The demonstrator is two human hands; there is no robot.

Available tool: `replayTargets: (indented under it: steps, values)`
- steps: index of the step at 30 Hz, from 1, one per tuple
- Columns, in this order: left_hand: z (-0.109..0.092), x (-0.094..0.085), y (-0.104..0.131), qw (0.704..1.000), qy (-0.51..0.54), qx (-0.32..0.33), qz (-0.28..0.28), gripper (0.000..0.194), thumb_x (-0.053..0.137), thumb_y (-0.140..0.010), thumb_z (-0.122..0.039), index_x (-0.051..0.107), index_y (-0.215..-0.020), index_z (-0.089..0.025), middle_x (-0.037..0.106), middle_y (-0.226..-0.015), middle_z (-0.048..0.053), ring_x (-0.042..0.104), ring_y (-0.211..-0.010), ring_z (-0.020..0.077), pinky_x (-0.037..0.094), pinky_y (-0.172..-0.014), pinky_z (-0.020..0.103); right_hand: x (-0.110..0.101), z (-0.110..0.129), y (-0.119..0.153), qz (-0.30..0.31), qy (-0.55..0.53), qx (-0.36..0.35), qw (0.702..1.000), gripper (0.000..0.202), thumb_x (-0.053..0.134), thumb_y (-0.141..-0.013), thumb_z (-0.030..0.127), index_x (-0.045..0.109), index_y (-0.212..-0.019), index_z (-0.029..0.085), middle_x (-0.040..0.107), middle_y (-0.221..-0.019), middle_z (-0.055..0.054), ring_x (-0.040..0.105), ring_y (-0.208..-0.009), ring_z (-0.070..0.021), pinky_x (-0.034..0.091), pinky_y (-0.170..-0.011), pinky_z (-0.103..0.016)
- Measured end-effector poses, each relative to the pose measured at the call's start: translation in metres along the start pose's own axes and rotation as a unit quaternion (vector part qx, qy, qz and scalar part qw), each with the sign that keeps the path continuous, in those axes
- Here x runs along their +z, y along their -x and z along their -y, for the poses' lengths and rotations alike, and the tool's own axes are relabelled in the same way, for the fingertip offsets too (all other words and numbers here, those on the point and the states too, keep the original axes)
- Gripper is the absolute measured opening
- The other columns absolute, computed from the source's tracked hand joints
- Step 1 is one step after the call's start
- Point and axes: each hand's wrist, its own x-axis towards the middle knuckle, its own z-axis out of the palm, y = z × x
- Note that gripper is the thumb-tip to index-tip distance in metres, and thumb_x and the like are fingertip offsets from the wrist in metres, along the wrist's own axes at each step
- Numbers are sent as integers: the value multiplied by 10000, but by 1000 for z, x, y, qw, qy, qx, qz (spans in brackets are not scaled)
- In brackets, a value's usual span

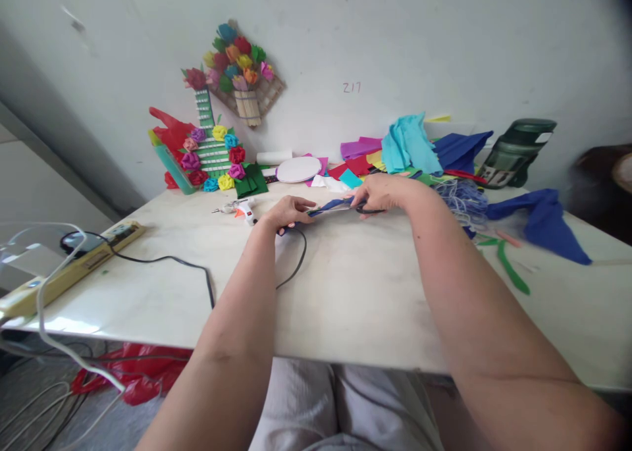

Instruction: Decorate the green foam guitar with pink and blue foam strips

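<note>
My left hand (291,214) is closed on the left end of a narrow blue strip (332,206) above the middle of the table. Fingers of my right hand (378,194) are wrapped round the dark handles of a pair of scissors (368,209) at the strip's right end. The scissors' blades lie along the strip and point left. Left of my left hand, a white glue gun (245,211) rests on the table (345,293), and its black cord passes beneath my left forearm.
Paper flowers (217,148) and a white oval (298,169) stand at the back. Coloured crepe paper (409,145), blue string (461,201) and a dark green bottle (516,151) are at right. A power strip (74,266) and cables lie left.
</note>
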Motion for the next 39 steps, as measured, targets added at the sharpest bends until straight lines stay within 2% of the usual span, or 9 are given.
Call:
replayTargets:
  steps: [7, 13, 21, 24, 28, 30, 33, 37, 39]
  values:
    - [3, 1, -4, 1000, 22, 4, -8, 596, 748, -526, -292, 652, -1112, -235, 677, -1018, 65, 638, -735, 181, 459, -559, 228, 2, 2, -7, -18, 33, 10, 999, 300, 730, -598, 283, 740, -897, 254, 711, -887, -30, 622, -800, -214, 467, -825, -413]
    - [5, 2, -6, 1000, 16, 16, -7, 596, 751, -526, -292, 652, -1111, -240, 679, -994, 59, 630, -697, 164, 450, -534, 219, 5, 9, -10, -27, 50, 56, 997, 297, 741, -561, 208, 746, -846, 288, 708, -896, -19, 616, -805, -253, 441, -825, -526]
    - [-3, -1, 1, 999, -21, 29, 6, 577, 710, -581, -301, 628, -1151, -269, 686, -915, 20, 605, -665, 141, 430, -500, 199, 3, 4, -10, -34, 24, 33, 999, 240, 730, -608, 290, 744, -846, 264, 704, -901, -33, 623, -851, -241, 485, -777, -401]
    - [-4, -1, 2, 999, -23, 23, -2, 606, 705, -583, -294, 607, -1180, -259, 677, -973, 30, 607, -662, 135, 437, -502, 198, -2, -8, 0, -13, -38, -11, 999, 267, 733, -615, 307, 737, -872, 233, 700, -815, -33, 639, -749, -207, 502, -688, -316]
    - [-4, 0, 2, 999, -20, 27, -10, 636, 696, -589, -298, 579, -1212, -258, 667, -1007, 46, 588, -605, 116, 430, -474, 194, -4, -20, 9, -14, -162, -13, 987, 322, 722, -648, 343, 694, -934, 198, 676, -677, -44, 614, -559, -161, 467, -505, -255]
    - [-5, 0, 4, 999, -21, 25, -22, 656, 692, -593, -300, 557, -1234, -261, 653, -1048, 57, 557, -537, 91, 414, -436, 190, 0, -16, 7, -42, -227, -18, 973, 369, 674, -697, 418, 653, -988, 193, 674, -670, -45, 602, -517, -149, 431, -445, -235]
    - [-8, 2, 7, 998, -22, 23, -46, 683, 679, -608, -294, 518, -1271, -260, 626, -1102, 71, 488, -441, 48, 381, -377, 182, 14, 4, -10, -113, -300, -23, 947, 429, 569, -767, 501, 587, -1049, 179, 673, -664, -45, 612, -514, -162, 407, -421, -235]
    - [-12, 7, 11, 994, -1, 36, -104, 720, 657, -623, -266, 463, -1316, -247, 633, -1055, 54, 465, -396, 40, 388, -362, 192, 44, 36, -36, -280, -295, 36, 913, 405, 471, -830, 489, 533, -1080, 177, 683, -729, -57, 648, -606, -178, 462, -575, -266]
    - [-13, 11, 10, 989, -1, 51, -136, 713, 639, -634, -255, 453, -1323, -252, 644, -998, 34, 486, -409, 55, 420, -396, 212, 59, 47, -44, -332, -276, 76, 899, 368, 442, -850, 442, 518, -1095, 178, 691, -787, -74, 661, -697, -200, 463, -661, -289]
